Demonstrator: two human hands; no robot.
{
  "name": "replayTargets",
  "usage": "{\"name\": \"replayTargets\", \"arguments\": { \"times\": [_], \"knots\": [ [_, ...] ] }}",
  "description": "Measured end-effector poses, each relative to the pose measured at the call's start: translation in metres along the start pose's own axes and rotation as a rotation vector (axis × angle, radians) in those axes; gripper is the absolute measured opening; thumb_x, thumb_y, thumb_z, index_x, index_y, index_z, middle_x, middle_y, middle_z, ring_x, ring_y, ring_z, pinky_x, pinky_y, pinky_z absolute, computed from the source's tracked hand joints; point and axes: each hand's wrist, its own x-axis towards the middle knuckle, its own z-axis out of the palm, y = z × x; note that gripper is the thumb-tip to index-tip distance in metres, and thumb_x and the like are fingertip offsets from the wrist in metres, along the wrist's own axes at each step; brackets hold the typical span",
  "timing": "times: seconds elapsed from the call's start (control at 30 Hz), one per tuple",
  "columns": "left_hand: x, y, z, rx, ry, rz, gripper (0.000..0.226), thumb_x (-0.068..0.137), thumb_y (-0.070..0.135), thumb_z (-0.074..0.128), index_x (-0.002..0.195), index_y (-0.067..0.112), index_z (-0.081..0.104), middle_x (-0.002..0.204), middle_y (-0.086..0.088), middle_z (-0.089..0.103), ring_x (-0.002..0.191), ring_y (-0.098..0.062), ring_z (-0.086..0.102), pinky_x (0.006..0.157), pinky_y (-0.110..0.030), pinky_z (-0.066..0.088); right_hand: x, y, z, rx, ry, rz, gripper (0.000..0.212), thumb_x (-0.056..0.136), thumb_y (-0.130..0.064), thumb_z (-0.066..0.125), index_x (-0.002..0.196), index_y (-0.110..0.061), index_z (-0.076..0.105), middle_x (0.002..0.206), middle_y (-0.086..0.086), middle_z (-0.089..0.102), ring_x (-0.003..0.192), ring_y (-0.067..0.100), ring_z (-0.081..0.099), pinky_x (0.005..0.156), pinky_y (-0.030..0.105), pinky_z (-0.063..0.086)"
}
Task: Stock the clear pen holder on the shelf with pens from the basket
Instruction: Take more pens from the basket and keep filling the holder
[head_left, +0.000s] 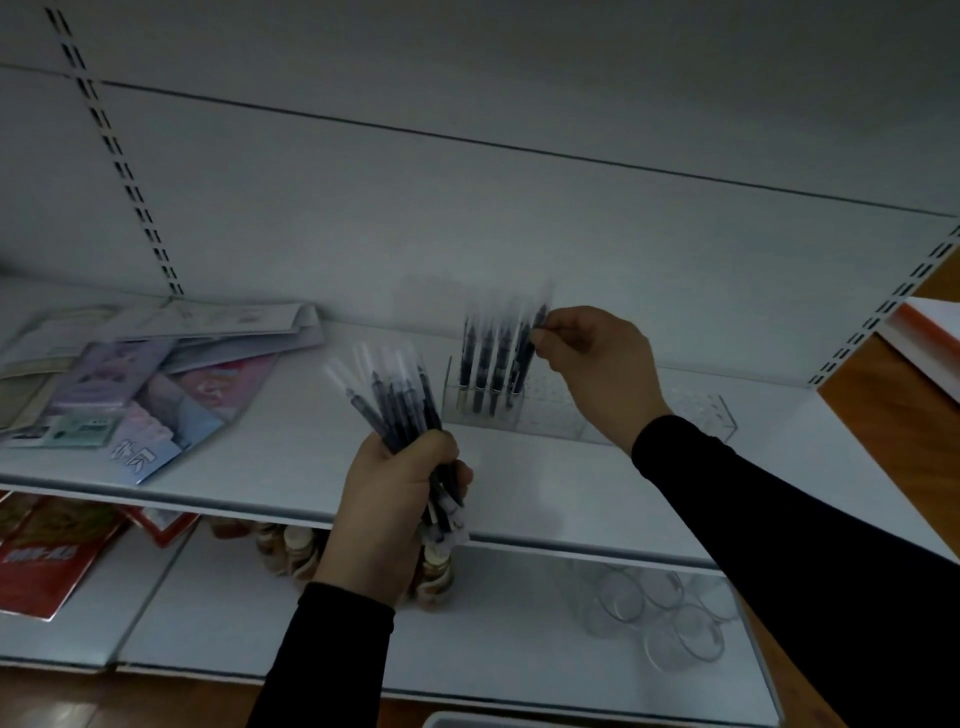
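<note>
We see a white shelf (545, 499) bearing the clear holder (524, 410) at its middle, with several dark pens standing in its left end. Our left hand (384, 514) grips a bunch of pens (400, 405) in a closed fist just before the shelf edge. Our right hand (592, 358) pinches the top of one pen (527, 353) standing in the holder.

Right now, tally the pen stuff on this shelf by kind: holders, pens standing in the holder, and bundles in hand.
Clear pen holder: 1
Pens in the holder: 4, blurred, counting the one the right hand pinches
Pen bundle gripped by the left hand: 1, its pens too overlapped to count
Total: 6
</note>
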Motion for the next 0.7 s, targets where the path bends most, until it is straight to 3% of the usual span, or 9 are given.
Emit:
{"name": "replayTargets", "arguments": {
  "times": [0.13,0.27,0.47,0.7],
  "knots": [
    [-0.001,0.001,0.003,0.000,-0.006,-0.004,0.010,0.088,0.000,0.053,0.078,0.003,0.054,0.049,-0.006,0.057,0.046,-0.017,0.054,0.051,-0.028,0.045,-0.004,0.006,0.006,-0.090,-0.015,-0.017,0.004,0.089,-0.023,0.069,0.092,-0.022,0.068,0.084,-0.009,0.068,0.078,0.000,0.063,0.072,0.002,0.045],
    [0.000,0.001,0.001,-0.009,-0.004,-0.002,0.011,0.088,-0.001,0.053,0.077,0.003,0.054,0.049,-0.005,0.057,0.047,-0.017,0.055,0.053,-0.029,0.045,-0.005,0.008,0.011,-0.089,0.004,-0.003,0.005,0.089,-0.023,0.068,0.094,-0.022,0.068,0.087,-0.007,0.070,0.082,0.004,0.066,0.072,0.003,0.046],
    [0.000,0.001,0.002,-0.007,-0.009,-0.007,0.012,0.088,0.000,0.053,0.077,0.004,0.054,0.048,-0.004,0.057,0.046,-0.015,0.055,0.058,-0.032,0.044,-0.009,0.011,0.014,-0.096,-0.011,0.025,0.003,0.089,-0.022,0.068,0.091,-0.023,0.067,0.082,-0.017,0.064,0.079,-0.005,0.061,0.070,-0.001,0.042],
    [0.002,-0.004,0.001,0.025,-0.026,-0.040,0.009,0.088,0.003,0.057,0.080,0.005,0.057,0.050,-0.003,0.059,0.050,-0.020,0.057,0.060,-0.035,0.044,-0.012,0.013,0.014,-0.099,-0.026,0.082,0.006,0.089,-0.024,0.069,0.093,-0.021,0.067,0.083,-0.014,0.065,0.077,-0.006,0.060,0.065,-0.002,0.040]
  ]
}}
